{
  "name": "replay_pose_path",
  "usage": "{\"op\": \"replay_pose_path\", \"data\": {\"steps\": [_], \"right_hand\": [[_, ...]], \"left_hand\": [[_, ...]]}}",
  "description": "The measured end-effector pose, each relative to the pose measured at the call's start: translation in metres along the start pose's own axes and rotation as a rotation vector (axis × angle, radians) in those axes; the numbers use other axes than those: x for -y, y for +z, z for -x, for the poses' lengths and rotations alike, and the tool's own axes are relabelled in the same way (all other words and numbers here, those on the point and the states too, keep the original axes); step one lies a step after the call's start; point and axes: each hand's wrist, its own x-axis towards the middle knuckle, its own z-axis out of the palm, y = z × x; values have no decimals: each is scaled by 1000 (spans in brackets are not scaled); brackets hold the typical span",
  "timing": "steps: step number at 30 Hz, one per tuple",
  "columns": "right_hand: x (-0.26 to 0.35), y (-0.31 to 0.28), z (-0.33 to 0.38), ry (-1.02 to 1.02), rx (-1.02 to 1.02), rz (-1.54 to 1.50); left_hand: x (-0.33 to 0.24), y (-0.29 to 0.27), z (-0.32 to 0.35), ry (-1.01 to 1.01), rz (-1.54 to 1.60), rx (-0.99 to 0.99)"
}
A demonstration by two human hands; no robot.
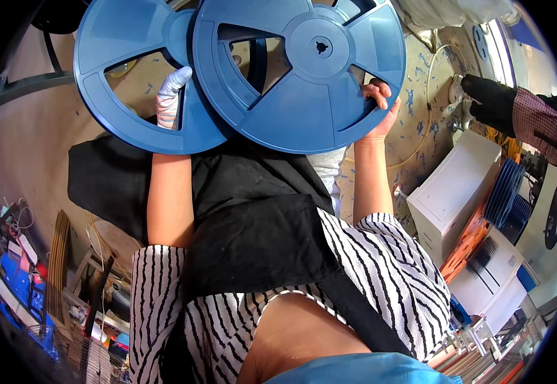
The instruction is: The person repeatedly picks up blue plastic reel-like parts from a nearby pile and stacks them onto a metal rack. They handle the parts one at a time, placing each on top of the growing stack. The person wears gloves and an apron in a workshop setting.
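Two large blue plastic reels with cut-out windows are held up in front of me. The left reel (125, 41) lies partly behind the right reel (253, 128), their flanges overlapping. My left hand (173, 99), in a pale striped glove or finger covering, grips the left reel through a window, thumb on the near face; its other fingers are hidden. My bare right hand (381, 110) is closed on the right rim of the right reel, fingertips showing through a window. A round hub with a small notched hole marks the right reel's centre. Below hangs my black apron (256, 246).
Blue scraps (410, 101) and a yellowish hose (428, 121) lie on the floor at right. A white cabinet (454, 182) stands there, with stacked blue reels (503, 191) beyond. Another person's checked sleeve (537, 121) shows at far right. Brown strips (57, 262) stand at lower left.
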Motion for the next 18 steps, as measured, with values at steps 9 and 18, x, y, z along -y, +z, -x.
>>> {"op": "replay_pose_path", "data": {"steps": [9, 18], "right_hand": [[-8, 10, 1, 30, 10, 44], [-12, 25, -13, -170, -56, 215]], "left_hand": [[-15, -22, -6, -55, -38, 68], [-24, 4, 34, 182, -373, -119]]}}
